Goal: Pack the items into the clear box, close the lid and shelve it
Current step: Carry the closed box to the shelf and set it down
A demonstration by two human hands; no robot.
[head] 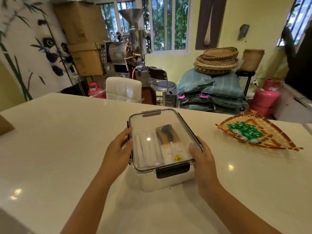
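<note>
The clear box stands on the white counter with its transparent lid on top. Through the lid I see white packets, a brown card with a black cable and a white pack with a yellow sticker. A black latch sits on the near side. My left hand presses against the box's left edge. My right hand grips the right edge near the front corner.
A woven fan-shaped tray with green sachets lies on the counter to the right. A brown cardboard corner shows at the far left. Beyond the counter stand a white chair, a stool, pink gas cylinders, sacks and a roasting machine.
</note>
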